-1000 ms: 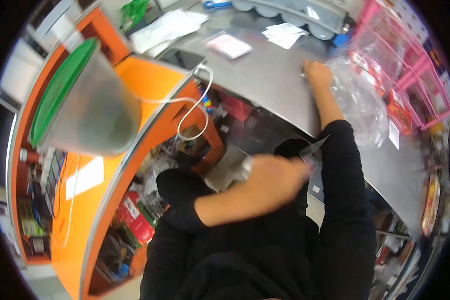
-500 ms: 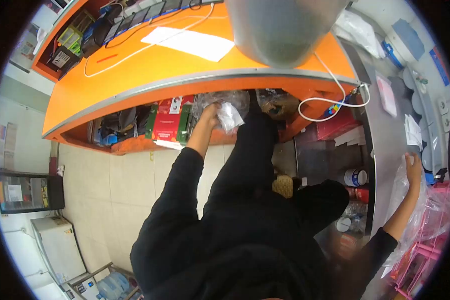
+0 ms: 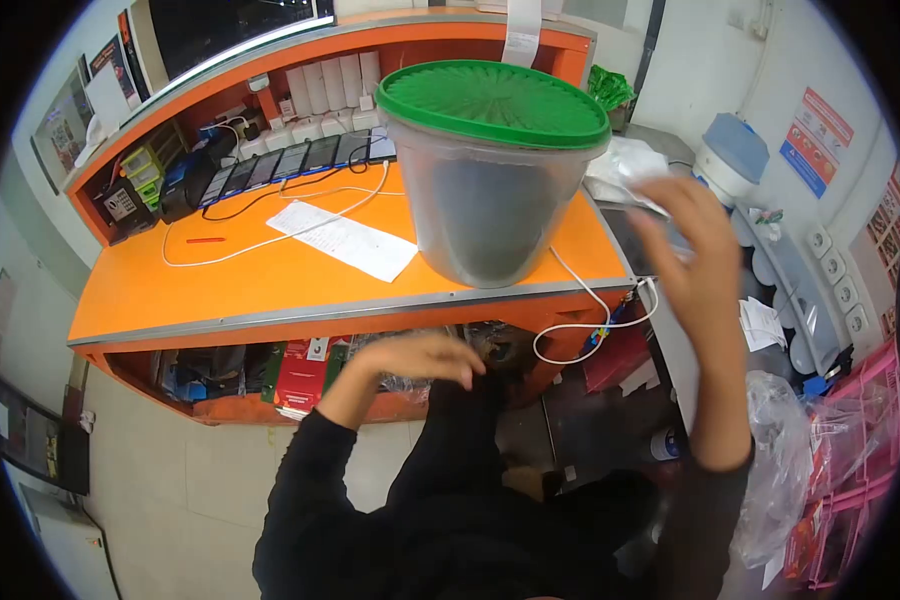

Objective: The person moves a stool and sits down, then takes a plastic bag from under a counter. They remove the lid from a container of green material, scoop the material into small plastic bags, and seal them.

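My left hand (image 3: 420,358) hangs just below the front edge of the orange counter (image 3: 160,290), fingers apart and nothing in it. Raised over the right-hand side, my right hand (image 3: 690,250) is slightly blurred, its fingers spread and empty. It is to the right of a large translucent tub (image 3: 490,215) with a green ribbed lid (image 3: 495,100), which stands upright on the counter. A printed paper (image 3: 342,238) lies left of the tub, with a white cable across it. Under my left hand, clear plastic (image 3: 405,385) shows on the shelf below.
Several phones (image 3: 290,160) lie in a row at the back of the counter. A red and green box (image 3: 305,375) sits on the lower shelf. At right are a crumpled clear bag (image 3: 775,460), pink racks (image 3: 855,470) and a white bag (image 3: 625,165).
The view has tilted up, showing the tub's lid. My left hand has let go of the crumpled clear plastic. My right hand has left the clear bag at right and risen beside the tub.
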Available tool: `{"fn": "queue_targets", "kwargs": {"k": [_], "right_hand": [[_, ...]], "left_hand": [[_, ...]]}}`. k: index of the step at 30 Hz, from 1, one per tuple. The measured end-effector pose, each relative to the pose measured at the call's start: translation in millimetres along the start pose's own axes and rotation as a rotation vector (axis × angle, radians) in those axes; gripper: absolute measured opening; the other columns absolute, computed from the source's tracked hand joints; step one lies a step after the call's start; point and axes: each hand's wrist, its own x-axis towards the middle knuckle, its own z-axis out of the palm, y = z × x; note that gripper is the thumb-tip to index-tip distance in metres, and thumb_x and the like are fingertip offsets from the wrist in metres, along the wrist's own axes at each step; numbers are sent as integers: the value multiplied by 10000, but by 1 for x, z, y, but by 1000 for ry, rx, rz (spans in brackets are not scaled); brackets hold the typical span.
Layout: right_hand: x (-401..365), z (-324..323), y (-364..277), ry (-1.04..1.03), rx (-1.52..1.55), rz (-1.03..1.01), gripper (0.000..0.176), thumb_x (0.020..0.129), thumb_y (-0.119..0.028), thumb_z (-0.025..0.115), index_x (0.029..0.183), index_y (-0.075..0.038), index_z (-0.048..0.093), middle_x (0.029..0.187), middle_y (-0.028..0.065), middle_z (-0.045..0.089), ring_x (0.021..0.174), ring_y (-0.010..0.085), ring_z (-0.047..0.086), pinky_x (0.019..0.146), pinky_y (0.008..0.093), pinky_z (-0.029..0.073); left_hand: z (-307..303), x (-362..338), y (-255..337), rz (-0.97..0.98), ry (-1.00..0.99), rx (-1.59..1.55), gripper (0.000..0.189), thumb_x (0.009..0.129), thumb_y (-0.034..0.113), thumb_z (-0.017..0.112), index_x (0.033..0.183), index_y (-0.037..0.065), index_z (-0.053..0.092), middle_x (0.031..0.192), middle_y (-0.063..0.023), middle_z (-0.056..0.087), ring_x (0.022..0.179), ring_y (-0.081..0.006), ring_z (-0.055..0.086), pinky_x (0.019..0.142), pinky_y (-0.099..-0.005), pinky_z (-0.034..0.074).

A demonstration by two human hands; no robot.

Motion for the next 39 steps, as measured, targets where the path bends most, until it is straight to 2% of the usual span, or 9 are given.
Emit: {"fn": "queue_targets", "kwargs": {"k": [4,10,12,16,19,24,26,30,39], "right_hand": [[64,61,-20,-4,59,-155,214,740,-209,638,879,-48,618,894,85,599,860,274,569,745,367,453],[114,72,1,84,85,-73,226,735,-266,609,839,-65,615,747,139,605,742,300,594,654,394,463],[128,60,19,204,6,10,297,675,-339,683,741,-50,678,759,166,637,735,321,624,657,436,489],[96,-33,19,59,431,458,254,807,-284,582,970,-94,628,778,80,635,705,158,607,648,316,469],[34,-106,25,131,269,436,252,824,-268,575,969,-67,617,812,83,630,733,146,597,649,281,466],[-92,-212,-8,182,-173,518,253,852,-243,564,967,-21,599,869,88,622,779,126,580,651,222,459],[-144,-250,-37,213,-366,790,176,852,-85,558,998,13,569,832,-1,570,695,54,492,607,179,378],[-217,-306,-98,209,-632,919,107,811,-31,580,906,10,556,807,17,524,699,51,475,609,173,363],[-291,-321,-172,-93,-1066,834,185,726,-54,654,885,-15,566,852,131,568,684,220,548,587,270,430]], "left_hand": [[-71,-12,72,167,962,-220,343,862,293,543,1090,37,542,991,-42,577,939,-135,528,836,-294,410],[-92,12,94,412,1554,-62,290,868,258,524,1068,49,510,995,-43,517,914,-144,496,792,-264,362],[-64,22,94,620,1100,-247,174,870,162,516,1005,53,502,923,-30,491,866,-117,482,750,-243,363],[4,62,99,448,1068,-103,107,867,103,512,961,55,495,883,-20,479,808,-95,456,717,-231,363],[30,91,91,408,992,-103,73,863,84,516,930,60,503,850,-3,471,740,-78,433,658,-210,354],[136,192,113,464,169,78,320,734,147,684,991,24,539,948,-83,555,895,-166,526,789,-282,412],[175,239,132,904,145,424,379,690,189,705,1004,44,550,996,-108,556,962,-265,523,854,-351,394],[273,280,165,1198,6,386,382,654,209,696,989,78,568,991,-105,556,1000,-284,504,895,-388,363],[305,311,160,1233,9,711,113,692,113,536,798,112,574,661,-21,526,651,-190,563,603,-321,415]]}}
